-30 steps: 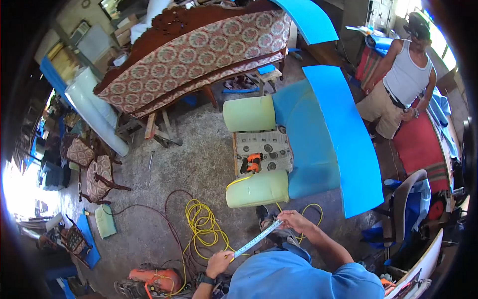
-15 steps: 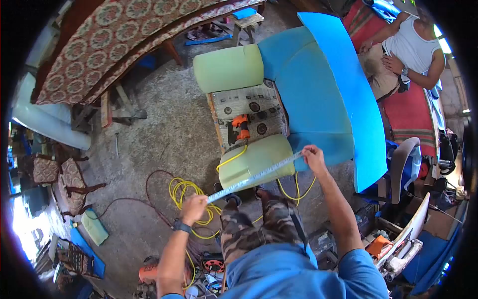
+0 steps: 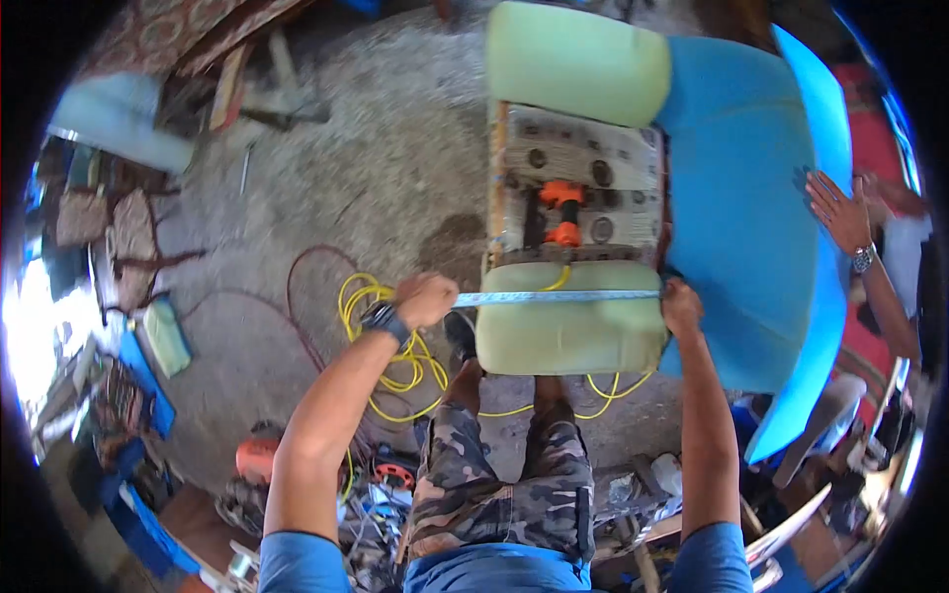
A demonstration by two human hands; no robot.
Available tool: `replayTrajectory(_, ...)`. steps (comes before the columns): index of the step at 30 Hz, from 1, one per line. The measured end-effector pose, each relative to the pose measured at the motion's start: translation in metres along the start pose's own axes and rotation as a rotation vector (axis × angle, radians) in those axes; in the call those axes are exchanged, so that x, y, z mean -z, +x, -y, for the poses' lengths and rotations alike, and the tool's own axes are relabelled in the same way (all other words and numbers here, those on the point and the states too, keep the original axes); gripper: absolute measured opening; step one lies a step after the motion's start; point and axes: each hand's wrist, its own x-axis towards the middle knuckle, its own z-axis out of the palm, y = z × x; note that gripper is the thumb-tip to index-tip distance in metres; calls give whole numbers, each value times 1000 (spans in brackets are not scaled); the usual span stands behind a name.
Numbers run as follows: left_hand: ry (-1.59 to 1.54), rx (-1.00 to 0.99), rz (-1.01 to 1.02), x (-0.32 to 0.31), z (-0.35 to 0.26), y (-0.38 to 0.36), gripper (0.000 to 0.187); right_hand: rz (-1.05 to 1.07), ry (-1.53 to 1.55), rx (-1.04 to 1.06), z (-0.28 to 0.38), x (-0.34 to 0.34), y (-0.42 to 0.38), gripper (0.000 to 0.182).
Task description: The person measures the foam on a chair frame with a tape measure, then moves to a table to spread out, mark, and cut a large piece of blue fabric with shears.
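A pale measuring tape (image 3: 559,296) is stretched across the near yellow-green foam armrest (image 3: 573,336) of a chair. Its left end is in my left hand (image 3: 427,299), closed just beyond the armrest's front. My right hand (image 3: 682,304) pinches the other end where the armrest meets the blue foam backrest (image 3: 732,208). An orange and black power tool (image 3: 563,212) lies on the wrapped seat (image 3: 618,168), between the near armrest and the far one (image 3: 578,64).
A co-worker's hand (image 3: 840,211) rests on the blue foam at the right. Yellow hose (image 3: 410,371) coils on the floor by my feet. Tools and scraps (image 3: 371,514) lie at the lower left. Patterned furniture (image 3: 133,232) stands far left.
My view has shifted, and the chair appears larger and further right. The tape now lies level along the armrest instead of slanting. The co-worker's hand has come onto the blue foam.
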Motion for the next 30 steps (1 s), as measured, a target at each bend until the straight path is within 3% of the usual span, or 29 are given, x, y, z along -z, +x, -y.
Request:
replayTrajectory(7,-61,25,-43,-10,27,13,25,-189,81,-98,20,-30,5,22)
replayTrajectory(10,-50,61,82,-23,27,34,25,-130,-66,-90,12,-37,14,23)
replayTrajectory(19,-371,61,8,-87,75,30,29,6,-229,50,-1,-58,32,25)
replayTrajectory(25,-628,136,-129,-174,103,8,29,-20,-328,120,-13,-58,40,26)
replayTrajectory(27,-749,111,-251,-214,106,-3,28,64,-347,116,-22,-59,48,27)
replayTrajectory(30,-1039,121,-202,-273,80,-7,29,98,-385,131,-27,-55,53,28)
